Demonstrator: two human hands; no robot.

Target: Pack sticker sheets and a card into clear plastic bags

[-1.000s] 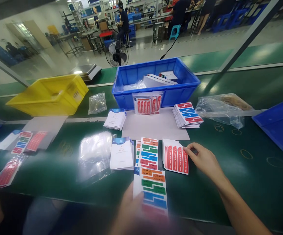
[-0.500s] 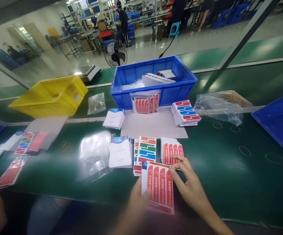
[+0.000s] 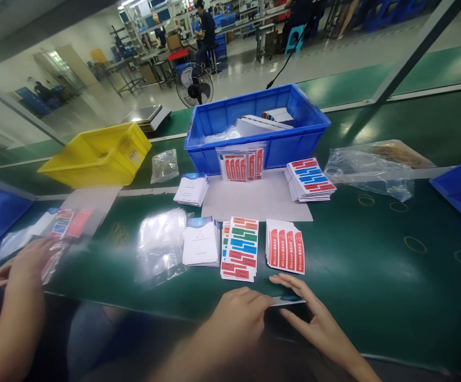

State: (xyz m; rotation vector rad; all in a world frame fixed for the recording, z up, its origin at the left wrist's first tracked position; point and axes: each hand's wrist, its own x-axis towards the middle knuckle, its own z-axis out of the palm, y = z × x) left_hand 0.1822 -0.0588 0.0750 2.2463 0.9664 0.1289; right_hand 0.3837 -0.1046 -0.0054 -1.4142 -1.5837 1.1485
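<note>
My left hand (image 3: 240,313) grips a thin stack of sticker sheets and a booklet (image 3: 290,301), now seen almost edge-on above the table's front edge. My right hand (image 3: 314,318) is around the stack's right end, thumb and fingers apart; whether it touches the stack is hard to tell. Just beyond lie a pile of red level sticker sheets (image 3: 286,248), a pile of multicoloured sticker sheets (image 3: 239,249) and a pile of white booklets with blue tops (image 3: 201,244). Clear plastic bags (image 3: 161,244) lie left of these.
A blue bin (image 3: 258,143) stands behind, with bagged sticker sheets (image 3: 240,165) leaning on its front. More booklets (image 3: 191,190) and sticker sheets (image 3: 310,179) are stacked there. A yellow bin (image 3: 99,156) is at left; rubber bands (image 3: 415,244) lie right. A co-worker's hands (image 3: 27,262) work at far left.
The held stack has turned from face-up to edge-on. My right hand's fingers have spread from its top corner to around its end. A co-worker's arms have come in at left.
</note>
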